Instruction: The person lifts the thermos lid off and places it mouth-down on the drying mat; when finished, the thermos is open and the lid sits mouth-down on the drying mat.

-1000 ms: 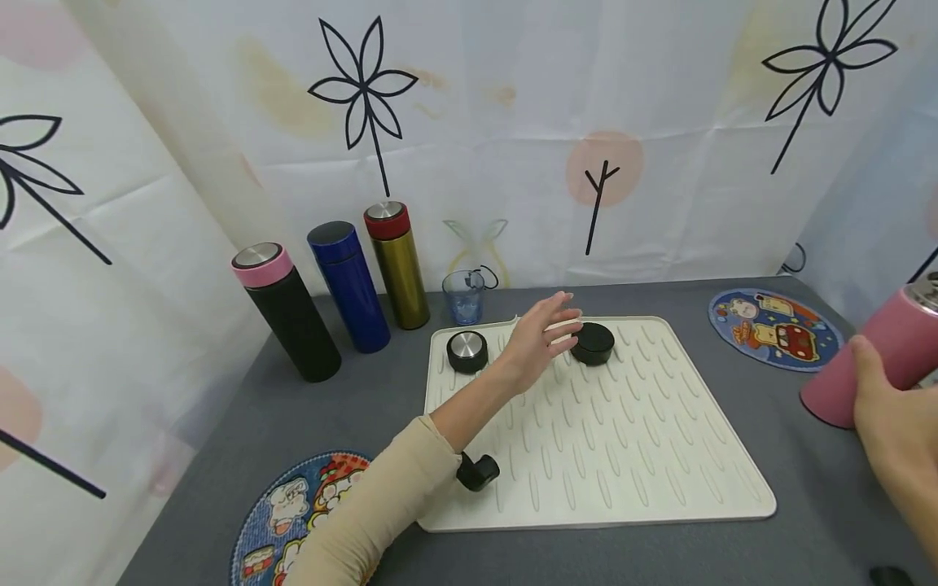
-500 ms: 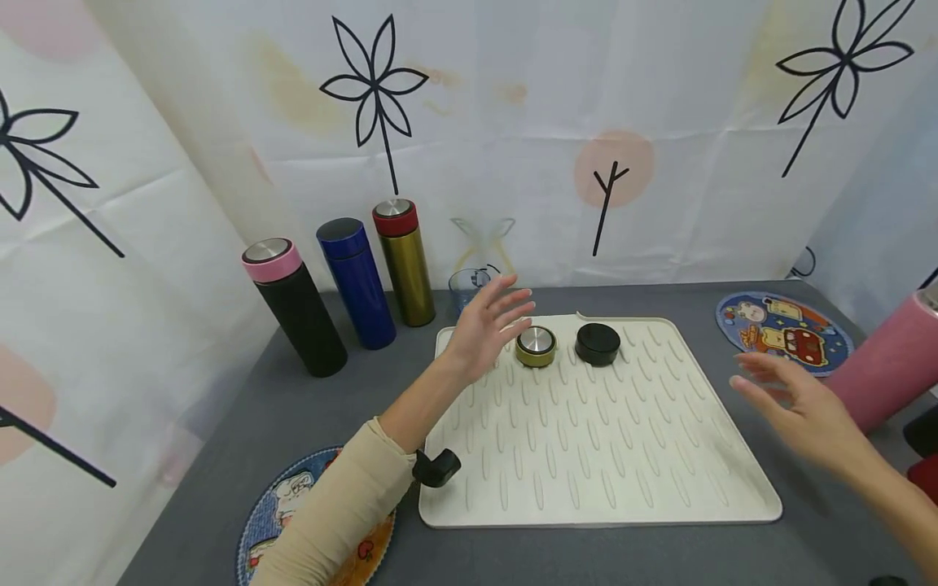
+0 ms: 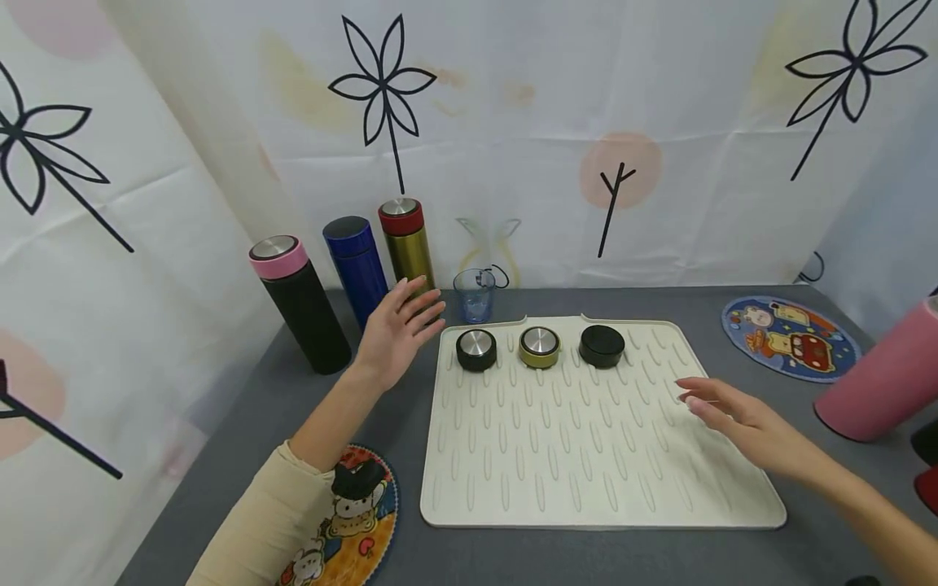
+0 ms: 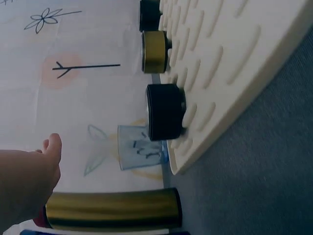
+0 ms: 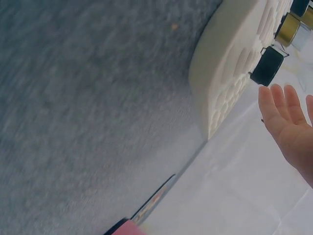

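Observation:
My left hand (image 3: 394, 335) is open in the air, its spread fingers overlapping the lower part of the gold thermos (image 3: 410, 248) with the red lid. Beside that stand a blue thermos (image 3: 357, 268) and a black thermos (image 3: 304, 313) with a pink collar. My right hand (image 3: 743, 422), holding nothing, hovers over the right side of a white ribbed mat (image 3: 586, 456). Along the mat's back edge sit three bottle lids: a black lid with silver top (image 3: 476, 350), a gold lid with silver top (image 3: 539, 348) and an all-black lid (image 3: 602, 347).
A pink thermos (image 3: 883, 374) stands at the right, near a round cartoon placemat (image 3: 791, 338). Another cartoon placemat (image 3: 366, 521) lies front left, partly under the sleeve. Behind the mat is a clear blue glass (image 3: 475, 297). Something red (image 3: 927, 488) shows at the right edge.
My right hand has let go of the pink thermos and moved left over the mat. My left hand has drawn back left from above the lids, uncovering the gold one.

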